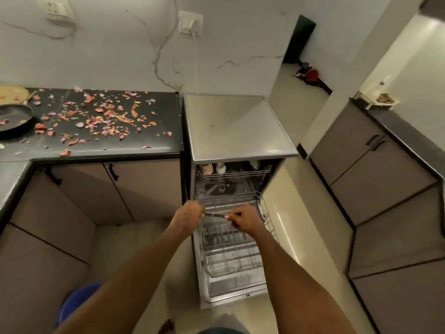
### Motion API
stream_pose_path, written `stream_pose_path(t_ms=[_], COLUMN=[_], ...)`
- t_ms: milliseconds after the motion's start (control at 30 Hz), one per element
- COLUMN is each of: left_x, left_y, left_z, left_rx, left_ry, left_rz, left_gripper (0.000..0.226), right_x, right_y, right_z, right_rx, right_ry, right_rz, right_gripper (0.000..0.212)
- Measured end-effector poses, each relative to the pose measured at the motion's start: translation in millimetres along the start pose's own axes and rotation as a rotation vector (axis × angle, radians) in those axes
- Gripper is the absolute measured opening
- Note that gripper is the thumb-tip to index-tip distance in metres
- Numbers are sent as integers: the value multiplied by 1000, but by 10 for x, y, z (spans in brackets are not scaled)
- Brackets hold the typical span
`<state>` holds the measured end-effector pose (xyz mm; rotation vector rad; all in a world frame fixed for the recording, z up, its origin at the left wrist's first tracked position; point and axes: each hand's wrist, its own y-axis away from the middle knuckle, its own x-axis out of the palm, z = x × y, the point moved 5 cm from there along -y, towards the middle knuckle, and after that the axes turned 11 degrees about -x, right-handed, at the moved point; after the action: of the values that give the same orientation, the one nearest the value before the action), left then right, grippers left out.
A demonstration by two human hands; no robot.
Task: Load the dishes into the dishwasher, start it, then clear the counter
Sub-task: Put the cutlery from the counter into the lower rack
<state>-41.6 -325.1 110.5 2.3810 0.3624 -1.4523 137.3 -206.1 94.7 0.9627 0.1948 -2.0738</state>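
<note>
Fingers [227, 216] of your right hand [243, 219] are pinched on one end of a thin, flat metal utensil [215, 214], most likely a knife or spatula blade, though blur makes the type uncertain. Your left hand [189, 213] is curled closed at the other end, apparently gripping the utensil too; whether it also touches the rack wire behind it, I cannot tell. You hold the piece level between both hands, just above the pulled-out lower rack [231, 251], which probably lets you steer a long thin item down between the wires rather than drop it through.

That rack sits out over the lowered door [237, 285] of the dishwasher [238, 126] and looks nearly bare, so loading seems far from finished. Inside the machine, the upper rack [232, 173] already carries a couple of small vessels, too dim to name.

Well apart on your left, the black counter [103, 143] is strewn with pink and orange peel scraps [106, 116], thickest at its middle. A dark pan [14, 116] rests at the far left edge with a pale round plate [13, 94] behind it. Those two look like dishes yet to be carried over, and the scraps are the clearing job for the end.

Lay the utensil flat or slot it where it cannot slip through and foul the spray arm below.
</note>
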Motion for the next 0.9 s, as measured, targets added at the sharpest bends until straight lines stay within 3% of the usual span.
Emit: stream_pose_path(t_ms=[300,467,633,733,900], left_x=[979,1526,1987,2166,2331], left_y=[9,241,338,287,73], left_z=[-1439,-2265,-2550,-2611,-2553], left_rx=[-71,-81,-110,-101,-166], left_ry=[33,100,102,54,75], left_rz=[95,86,132,162,133], left_gripper=[10,13,21,19,15], right_x=[-864,-1305,-1448,-1439,-1438], right_y=[1037,1459,1674,1646,1471], right_z=[-1204,-1886,-2216,-2406,-2646], right_rx=[43,72,68,65,51], right_ry=[120,176,219,259,285], right_rz=[36,99,184,207,272], right_gripper=[17,27,27,14,16])
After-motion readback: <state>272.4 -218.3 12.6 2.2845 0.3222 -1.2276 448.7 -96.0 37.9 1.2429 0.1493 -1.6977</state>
